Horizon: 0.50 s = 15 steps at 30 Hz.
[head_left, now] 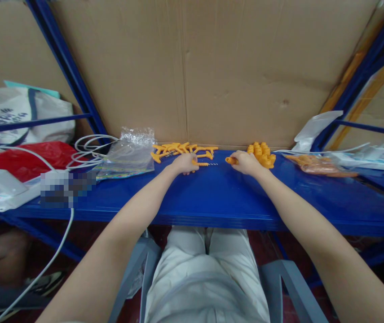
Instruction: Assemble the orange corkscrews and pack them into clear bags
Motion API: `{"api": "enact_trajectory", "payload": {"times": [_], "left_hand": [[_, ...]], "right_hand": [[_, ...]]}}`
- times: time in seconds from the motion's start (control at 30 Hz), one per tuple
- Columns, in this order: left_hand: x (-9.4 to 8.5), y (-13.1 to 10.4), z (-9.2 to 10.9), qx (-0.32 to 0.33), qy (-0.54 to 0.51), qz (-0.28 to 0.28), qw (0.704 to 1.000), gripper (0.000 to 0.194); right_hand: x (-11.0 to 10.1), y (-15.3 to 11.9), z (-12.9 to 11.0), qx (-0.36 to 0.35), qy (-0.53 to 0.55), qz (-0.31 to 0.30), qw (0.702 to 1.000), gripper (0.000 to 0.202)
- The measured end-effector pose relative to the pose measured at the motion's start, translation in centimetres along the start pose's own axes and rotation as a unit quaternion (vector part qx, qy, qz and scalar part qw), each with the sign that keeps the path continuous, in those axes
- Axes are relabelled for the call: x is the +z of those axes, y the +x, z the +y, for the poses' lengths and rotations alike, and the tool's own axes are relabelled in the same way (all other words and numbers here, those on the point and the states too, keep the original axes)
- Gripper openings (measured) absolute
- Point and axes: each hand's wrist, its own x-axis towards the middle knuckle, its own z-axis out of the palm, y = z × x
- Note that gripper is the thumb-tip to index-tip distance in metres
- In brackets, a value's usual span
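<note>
My left hand (185, 164) is closed around an orange T-handled corkscrew (201, 164), whose silver spiral points right toward my other hand. Just behind it lies a pile of similar orange corkscrews (174, 148) against the cardboard. My right hand (245, 162) grips an orange hollow sleeve (231, 160), its end facing left. Beside and behind that hand, a cluster of orange sleeves (265, 157) rests on the blue table (208, 193). A gap separates the two held pieces. Fingers of both hands partly hide what they hold.
Clear plastic bags (129, 152) and a white power strip (19, 190) with cables lie on the left, near a red bag (37, 157). An orange packet (320, 165) lies on the right. Cardboard (212, 67) backs the table between blue posts. A person's leg shows at lower left.
</note>
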Motion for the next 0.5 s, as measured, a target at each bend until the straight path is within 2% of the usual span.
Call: {"api": "enact_trajectory", "payload": {"times": [0.27, 0.5], "left_hand": [[0.50, 0.27, 0.12, 0.036, -0.063, 0.017, 0.997, 0.034], [0.78, 0.55, -0.15, 0.055, -0.075, 0.025, 0.995, 0.033]], "right_hand": [[-0.13, -0.25, -0.23, -0.016, -0.022, -0.017, 0.999, 0.035], [0.37, -0.02, 0.33, -0.041, 0.013, 0.009, 0.999, 0.031]]}}
